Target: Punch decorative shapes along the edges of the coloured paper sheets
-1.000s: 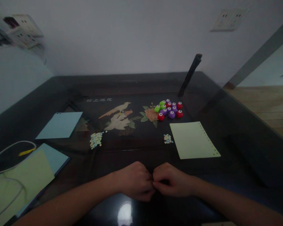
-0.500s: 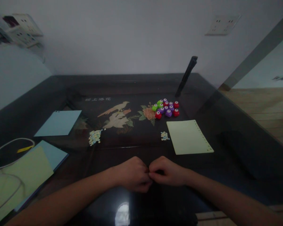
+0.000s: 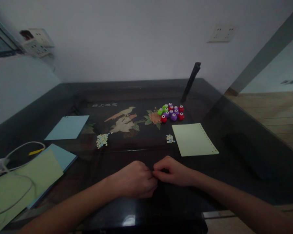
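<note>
My left hand (image 3: 134, 179) and my right hand (image 3: 172, 171) rest together on the dark glossy table (image 3: 234, 130) near its front edge. Both have the fingers curled in, fingertips meeting between them; what they pinch, if anything, is hidden. Beyond the right hand lies a pale green sheet (image 3: 193, 139) with a punched right edge, and beside it a small heap of paper bits (image 3: 170, 138). Further back sits a cluster of small red, purple and green punches (image 3: 171, 112). A larger heap of paper bits (image 3: 102, 140) lies to the left.
A blue sheet (image 3: 67, 127) lies at the left. More blue and green sheets (image 3: 26, 182) with a white cable (image 3: 17, 151) sit at the front left. A dark slanted bar (image 3: 190, 82) stands at the back. Wall sockets (image 3: 221, 33) are above; wooden floor (image 3: 278, 110) at right.
My hands stay joined with fingers curled. The view has shifted a little, so the hands and table items sit slightly higher and more to the left in the picture.
</note>
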`<state>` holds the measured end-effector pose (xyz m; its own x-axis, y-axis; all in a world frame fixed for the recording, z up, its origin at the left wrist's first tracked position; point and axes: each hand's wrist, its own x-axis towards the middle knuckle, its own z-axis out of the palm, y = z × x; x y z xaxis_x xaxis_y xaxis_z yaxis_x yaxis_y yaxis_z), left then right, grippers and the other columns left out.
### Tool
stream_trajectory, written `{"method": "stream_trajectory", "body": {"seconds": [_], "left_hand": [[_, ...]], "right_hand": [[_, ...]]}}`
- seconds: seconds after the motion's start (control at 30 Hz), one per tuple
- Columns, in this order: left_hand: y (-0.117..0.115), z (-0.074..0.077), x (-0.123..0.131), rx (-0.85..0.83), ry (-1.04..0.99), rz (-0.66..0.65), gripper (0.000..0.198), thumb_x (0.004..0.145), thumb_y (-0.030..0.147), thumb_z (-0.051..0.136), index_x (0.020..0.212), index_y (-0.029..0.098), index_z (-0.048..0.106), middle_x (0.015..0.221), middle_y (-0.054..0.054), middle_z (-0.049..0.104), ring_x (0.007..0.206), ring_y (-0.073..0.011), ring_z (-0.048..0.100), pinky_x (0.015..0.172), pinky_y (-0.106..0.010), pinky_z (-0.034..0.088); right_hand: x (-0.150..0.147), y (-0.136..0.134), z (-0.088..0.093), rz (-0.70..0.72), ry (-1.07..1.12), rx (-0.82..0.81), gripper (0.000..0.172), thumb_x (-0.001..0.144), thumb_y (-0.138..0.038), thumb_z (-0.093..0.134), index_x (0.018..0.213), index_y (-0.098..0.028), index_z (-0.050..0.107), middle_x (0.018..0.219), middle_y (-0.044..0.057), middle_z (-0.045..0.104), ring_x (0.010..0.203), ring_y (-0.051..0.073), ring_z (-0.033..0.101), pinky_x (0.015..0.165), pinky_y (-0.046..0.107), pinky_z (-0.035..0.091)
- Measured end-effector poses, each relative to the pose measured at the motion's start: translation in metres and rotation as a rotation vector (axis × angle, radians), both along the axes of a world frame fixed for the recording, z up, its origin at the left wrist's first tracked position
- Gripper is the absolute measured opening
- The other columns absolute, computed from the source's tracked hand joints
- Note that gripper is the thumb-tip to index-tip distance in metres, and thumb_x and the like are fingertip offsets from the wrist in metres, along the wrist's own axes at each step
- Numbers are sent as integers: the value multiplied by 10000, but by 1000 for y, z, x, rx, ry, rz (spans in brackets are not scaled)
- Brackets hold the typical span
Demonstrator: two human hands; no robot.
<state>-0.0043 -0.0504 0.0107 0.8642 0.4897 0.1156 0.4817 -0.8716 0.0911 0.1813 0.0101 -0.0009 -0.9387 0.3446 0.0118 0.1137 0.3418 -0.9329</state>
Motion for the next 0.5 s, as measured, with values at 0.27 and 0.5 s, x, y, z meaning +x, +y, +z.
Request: {"method": "stream_trajectory", "body": {"seconds": [0.27, 0.5], "left_hand": [[-50, -2, -18, -252, -13, 199, 164, 849, 183, 478, 695, 182, 535, 612, 15, 607, 533, -128, 544, 510, -269, 344], [-101, -9, -26, -655, -373, 426, 422, 962, 346, 296, 578, 186, 367, 534, 22, 452, 522, -95, 422, 536, -219, 341]], "right_hand": [[9, -16, 14, 122, -113, 157, 321, 849, -218, 500, 565, -174, 357, 504, -79, 297, 466, 48, 316, 502, 200, 233], [43, -47, 9, -66, -211, 12, 370, 893, -285, 464, 560, -176, 348, 531, -61, 320, 500, 61, 323, 513, 205, 256]]}}
